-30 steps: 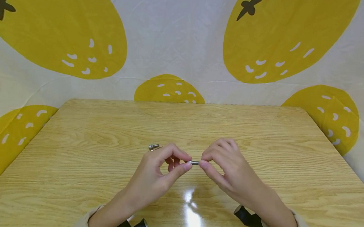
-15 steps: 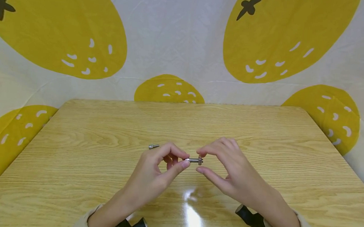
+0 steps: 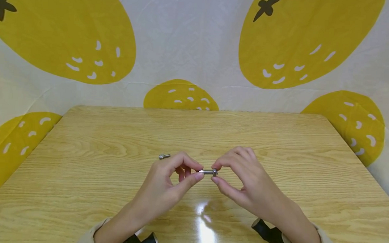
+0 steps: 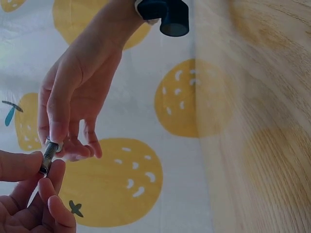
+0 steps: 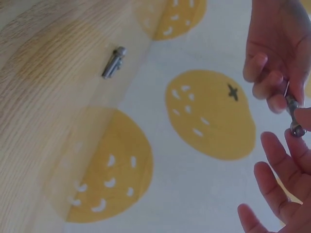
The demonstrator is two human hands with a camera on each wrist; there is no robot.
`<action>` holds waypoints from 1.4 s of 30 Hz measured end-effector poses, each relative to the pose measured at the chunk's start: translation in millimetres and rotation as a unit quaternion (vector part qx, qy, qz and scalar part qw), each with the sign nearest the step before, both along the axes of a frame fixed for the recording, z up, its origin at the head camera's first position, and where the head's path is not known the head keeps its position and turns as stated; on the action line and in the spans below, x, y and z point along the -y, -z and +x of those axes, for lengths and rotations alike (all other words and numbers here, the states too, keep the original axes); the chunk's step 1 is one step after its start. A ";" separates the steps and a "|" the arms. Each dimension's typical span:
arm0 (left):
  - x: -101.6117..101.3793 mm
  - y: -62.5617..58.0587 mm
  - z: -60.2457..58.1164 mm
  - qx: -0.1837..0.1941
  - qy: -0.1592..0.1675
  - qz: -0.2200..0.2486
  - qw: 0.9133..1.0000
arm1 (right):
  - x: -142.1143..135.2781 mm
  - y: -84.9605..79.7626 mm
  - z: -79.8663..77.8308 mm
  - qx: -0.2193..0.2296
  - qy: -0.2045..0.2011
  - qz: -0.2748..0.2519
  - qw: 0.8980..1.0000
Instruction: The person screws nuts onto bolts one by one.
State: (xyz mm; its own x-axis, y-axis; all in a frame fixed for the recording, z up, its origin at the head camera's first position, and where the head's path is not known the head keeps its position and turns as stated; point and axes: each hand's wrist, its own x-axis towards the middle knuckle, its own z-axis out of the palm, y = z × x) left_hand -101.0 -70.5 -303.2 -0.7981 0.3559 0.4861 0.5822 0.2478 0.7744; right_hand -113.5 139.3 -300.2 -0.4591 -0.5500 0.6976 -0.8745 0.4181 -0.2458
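Observation:
Above the middle of the table, my left hand [image 3: 169, 184] pinches the head end of a small silver bolt [image 3: 208, 172] between thumb and forefinger. The bolt lies level, its shank pointing right. A metal nut [image 3: 214, 172] sits around the shank near its tip. My right hand [image 3: 249, 178] holds this nut between thumb and forefinger, the tip showing just past it. In the left wrist view the threads of the bolt [image 4: 49, 152] are plain. The right wrist view shows a thin metal rod [image 5: 287, 87] at the left fingers; its kind is unclear.
A second small bolt [image 3: 164, 156] lies on the wooden table [image 3: 98, 150], just beyond my left hand. Dark wrist-camera mounts [image 3: 268, 233] sit under both wrists. Behind the table's far edge hangs a white cloth [image 3: 188, 38] with yellow fruit prints.
My right fingers first covered the bolt's tip, then parted and bared the nut, and now close on it again. The left hand keeps its grip, having shifted slightly left.

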 end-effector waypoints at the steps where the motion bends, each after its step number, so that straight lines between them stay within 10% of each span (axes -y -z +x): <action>1: -0.2 0.0 0.1 -0.002 0.001 0.000 1.000 | 0.2 0.5 -0.3 -0.002 0.000 0.001 1.000; 21: -1.1 2.4 -1.4 0.004 -0.008 -0.009 1.000 | -2.8 0.0 1.9 0.073 0.033 0.020 0.997; 42: 0.7 1.1 -2.4 -0.004 -0.002 -0.006 1.000 | -0.9 0.7 -0.2 0.024 0.021 0.009 0.999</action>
